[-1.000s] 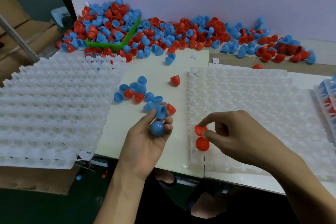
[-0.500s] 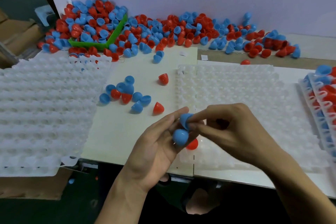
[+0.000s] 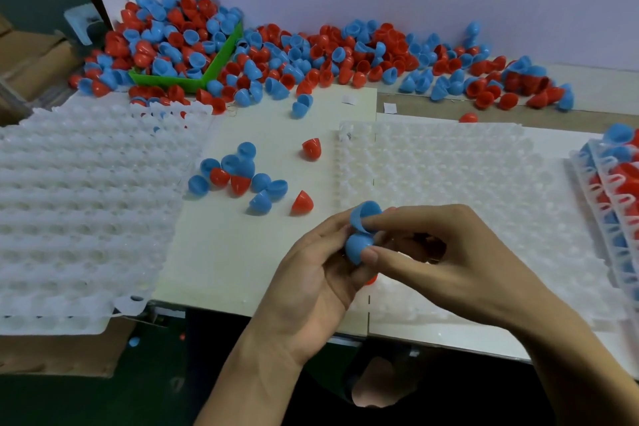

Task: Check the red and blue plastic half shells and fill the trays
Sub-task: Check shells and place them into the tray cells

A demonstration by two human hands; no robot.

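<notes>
My left hand point(image 3: 311, 273) and my right hand point(image 3: 446, 266) meet over the near left corner of the white dimpled tray point(image 3: 449, 176). Together they pinch two blue half shells: an upper blue shell point(image 3: 364, 213) under my right forefinger and a lower blue shell point(image 3: 358, 247) against my right thumb. A red shell point(image 3: 371, 279) lies in the tray, mostly hidden under my hands. A small cluster of loose shells point(image 3: 238, 176) rests on the board to the left.
A second white tray point(image 3: 79, 204) lies at the left. A big heap of red and blue shells point(image 3: 276, 55) spreads along the back wall, around a green box point(image 3: 193, 79). Filled trays point(image 3: 615, 190) are stacked at the right edge. The table's front edge is close below my hands.
My right hand left the red shells in the tray and came to my left hand, gripping the blue shells there. My view shifted slightly right.
</notes>
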